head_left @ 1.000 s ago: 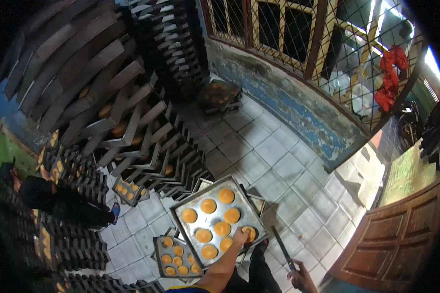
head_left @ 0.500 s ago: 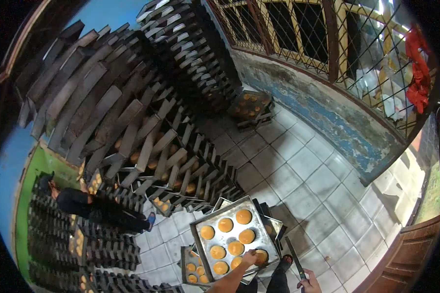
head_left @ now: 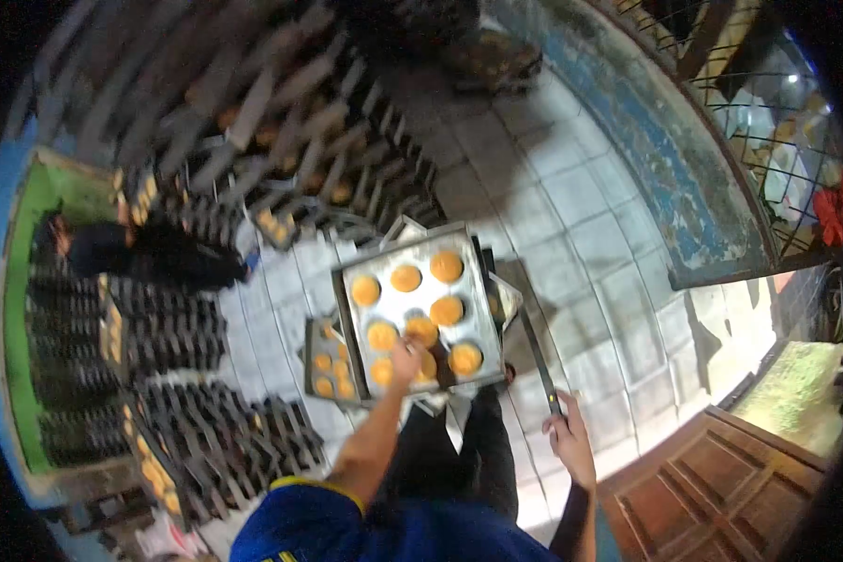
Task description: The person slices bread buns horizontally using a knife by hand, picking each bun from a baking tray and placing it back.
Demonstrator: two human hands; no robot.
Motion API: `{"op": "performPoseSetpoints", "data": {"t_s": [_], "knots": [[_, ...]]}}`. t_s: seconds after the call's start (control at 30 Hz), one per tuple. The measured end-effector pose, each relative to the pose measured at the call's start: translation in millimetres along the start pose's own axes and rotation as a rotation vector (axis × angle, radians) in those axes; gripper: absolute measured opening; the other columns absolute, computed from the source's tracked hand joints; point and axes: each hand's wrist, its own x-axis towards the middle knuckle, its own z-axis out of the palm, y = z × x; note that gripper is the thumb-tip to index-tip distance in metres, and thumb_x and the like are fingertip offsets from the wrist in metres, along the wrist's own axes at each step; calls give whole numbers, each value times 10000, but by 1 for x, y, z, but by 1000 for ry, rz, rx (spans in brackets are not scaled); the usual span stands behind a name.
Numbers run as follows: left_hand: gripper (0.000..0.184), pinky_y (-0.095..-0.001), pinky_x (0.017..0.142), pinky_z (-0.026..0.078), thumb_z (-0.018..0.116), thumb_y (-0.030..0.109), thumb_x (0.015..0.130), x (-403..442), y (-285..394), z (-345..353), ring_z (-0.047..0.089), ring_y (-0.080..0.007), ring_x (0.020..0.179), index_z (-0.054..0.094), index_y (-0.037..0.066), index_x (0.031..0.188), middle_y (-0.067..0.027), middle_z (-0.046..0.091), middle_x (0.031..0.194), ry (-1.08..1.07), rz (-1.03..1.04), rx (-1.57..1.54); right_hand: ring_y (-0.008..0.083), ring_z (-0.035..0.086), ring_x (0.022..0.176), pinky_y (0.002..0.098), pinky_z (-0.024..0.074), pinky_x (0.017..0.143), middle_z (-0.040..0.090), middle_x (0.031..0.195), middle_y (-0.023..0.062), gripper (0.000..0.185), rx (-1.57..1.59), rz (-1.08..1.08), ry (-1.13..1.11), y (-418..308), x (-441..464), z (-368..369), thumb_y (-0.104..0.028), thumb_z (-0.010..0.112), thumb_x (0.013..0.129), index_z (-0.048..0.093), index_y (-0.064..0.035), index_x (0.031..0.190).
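A square metal tray (head_left: 468, 245) of round golden buns (head_left: 446, 266) lies on a stack in front of me. My left hand (head_left: 406, 360) reaches over the tray to the lower edge of a middle bun (head_left: 421, 330). Motion smears its fingers, so their grip does not show clearly. To the right of the tray, my right hand (head_left: 569, 429) is closed around the dark handle of a long, thin knife (head_left: 539, 354). The blade points up and away from me, apart from the buns.
A smaller tray of buns (head_left: 314, 361) lies to the left, lower down. Tall stacks of trays (head_left: 253, 103) line the left and back. A person in dark clothes (head_left: 150, 248) stands among them. White floor tiles (head_left: 581, 192) stretch right to a wall (head_left: 660, 178); a wooden door (head_left: 721, 478) is at lower right.
My view has tipped downward, so the tray appears higher. My left hand has shifted left across the tray, from beside the right-hand bun to the middle one. The knife stays in my right hand.
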Motion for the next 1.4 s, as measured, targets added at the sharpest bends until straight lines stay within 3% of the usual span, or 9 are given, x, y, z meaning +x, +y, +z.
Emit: {"op": "performPoseSetpoints", "data": {"t_s": [0.2,0.47,0.6,0.87,1.03,1.13,1.17,1.27,1.4], "knots": [[407,-425,1011,528,661,134,956,98,-35,-66,674,-330,1143,633,-34,1325,-206,683,1229,375,-102,-102,39,384,529,221,313,478,604,810,4,527,48,138,-58,-4,23,48,-87,480,1075,420,-166,1593],[925,-495,1172,464,873,321,798,214,-80,-75,480,-474,1446,459,-87,1517,-362,440,1561,215,-824,-293,46,442,555,242,382,494,624,793,-1,470,-107,21,-190,-14,48,147,-186,427,1136,384,-149,1602],[732,-494,1104,501,884,272,702,211,-108,-55,582,-435,1321,559,10,1303,-214,652,1309,377,-634,-194,103,581,621,258,490,573,699,983,79,461,30,153,-114,-15,31,187,-91,591,1042,542,-149,1497],[592,-487,1082,459,831,115,755,189,-50,-81,571,-429,1191,511,34,1247,-222,596,1202,415,-182,-425,184,664,789,323,527,676,686,953,112,754,-799,-566,-172,-12,-8,238,151,500,827,465,-61,1550],[561,-464,1066,516,791,121,853,154,-14,-135,627,-373,1243,536,82,1351,-192,614,1355,237,-43,-717,39,381,447,225,289,402,670,839,35,562,-197,-244,-108,-27,-28,287,-370,541,1134,388,-162,1633],[476,-484,1065,533,678,165,974,126,25,-198,641,-309,1277,541,115,1427,-139,618,1404,85,-136,-1139,58,439,476,242,333,418,674,831,40,587,-628,-496,-44,-20,-6,296,-310,570,1119,368,-183,1655],[433,-498,1070,535,604,197,1038,111,44,-227,638,-275,1299,541,133,1461,-106,620,1415,-95,-308,-1474,122,596,654,243,463,584,675,954,77,599,-265,-92,-87,-66,-32,314,23,521,983,435,-97,1564],[508,-525,1124,486,478,458,1089,97,70,-263,587,-234,1388,565,204,1519,-37,618,1495,-99,-322,-1687,78,472,643,248,402,571,600,844,3,542,-440,-414,-59,-125,-61,363,-87,482,1082,368,-110,1611],[451,-441,924,547,464,521,1084,80,132,-330,701,-186,1128,652,223,1366,15,735,1256,-46,-316,-1728,228,660,856,385,538,855,660,894,103,504,-512,-536,45,-174,-113,397,-161,473,1121,376,-54,1604]]}}
